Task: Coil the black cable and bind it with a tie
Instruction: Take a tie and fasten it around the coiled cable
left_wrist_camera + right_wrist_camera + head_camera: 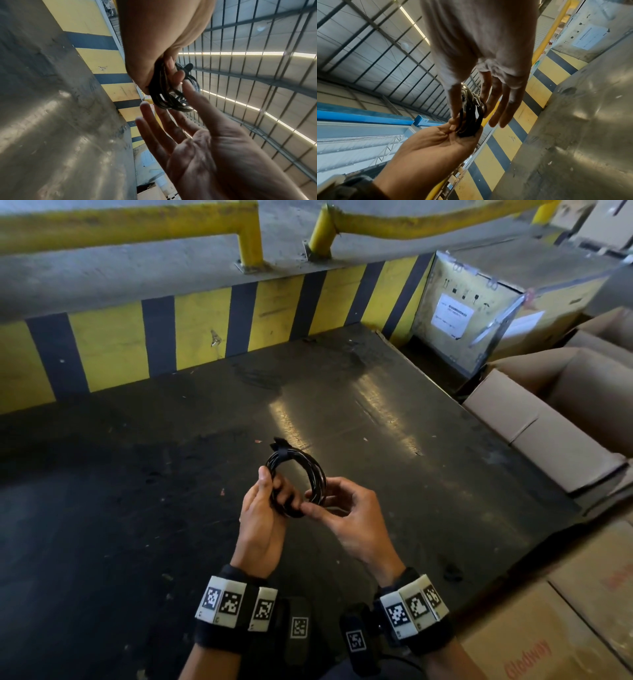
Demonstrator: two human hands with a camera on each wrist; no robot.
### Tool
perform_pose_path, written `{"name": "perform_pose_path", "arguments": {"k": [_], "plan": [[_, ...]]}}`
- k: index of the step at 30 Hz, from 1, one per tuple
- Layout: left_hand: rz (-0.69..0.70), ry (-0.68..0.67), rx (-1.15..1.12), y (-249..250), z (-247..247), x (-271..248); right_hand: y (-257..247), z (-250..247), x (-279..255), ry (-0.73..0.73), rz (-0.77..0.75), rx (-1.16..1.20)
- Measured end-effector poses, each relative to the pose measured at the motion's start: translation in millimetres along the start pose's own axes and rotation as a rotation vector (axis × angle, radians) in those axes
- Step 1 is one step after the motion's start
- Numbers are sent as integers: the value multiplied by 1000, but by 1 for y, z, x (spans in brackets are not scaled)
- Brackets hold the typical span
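The black cable (297, 478), wound into a coil, is being held up above the dark bench (394, 419), near its front edge. The left hand (261, 517) is gripping the coil's left side. The right hand (352, 517) is pinching the right side, its other fingers spread. A black tie (280, 445) is seemingly wrapping the far edge.

Both hands bare, no gloves. Each wrist wears a wide black band (219, 635) ringed with pale blocks (411, 607) carrying black-and-white square codes; black camera pods (299, 628) with smaller codes sit on the inner wrists.
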State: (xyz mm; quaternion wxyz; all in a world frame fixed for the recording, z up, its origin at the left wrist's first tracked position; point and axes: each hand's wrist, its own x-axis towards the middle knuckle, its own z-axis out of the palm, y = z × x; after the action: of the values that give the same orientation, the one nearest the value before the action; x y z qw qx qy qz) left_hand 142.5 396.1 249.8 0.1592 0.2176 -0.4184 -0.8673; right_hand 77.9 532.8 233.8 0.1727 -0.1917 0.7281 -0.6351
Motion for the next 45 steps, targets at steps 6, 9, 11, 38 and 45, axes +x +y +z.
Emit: {"name": "perform_pose_path", "arguments": {"k": [6, 9, 11, 38, 45], "plan": [[369, 196, 496, -9, 5, 0, -8, 7, 0, 186, -64, 204], [451, 161, 566, -13, 8, 0, -12, 15, 0, 237, 92, 552], [441, 156, 524, -17, 11, -2, -12, 19, 1, 247, 169, 692], [368, 115, 681, 15, -13, -4, -26, 22, -14, 425, -281, -354], [322, -35, 595, 7, -11, -13, -29, 14, -7, 437, -377, -432]]}}
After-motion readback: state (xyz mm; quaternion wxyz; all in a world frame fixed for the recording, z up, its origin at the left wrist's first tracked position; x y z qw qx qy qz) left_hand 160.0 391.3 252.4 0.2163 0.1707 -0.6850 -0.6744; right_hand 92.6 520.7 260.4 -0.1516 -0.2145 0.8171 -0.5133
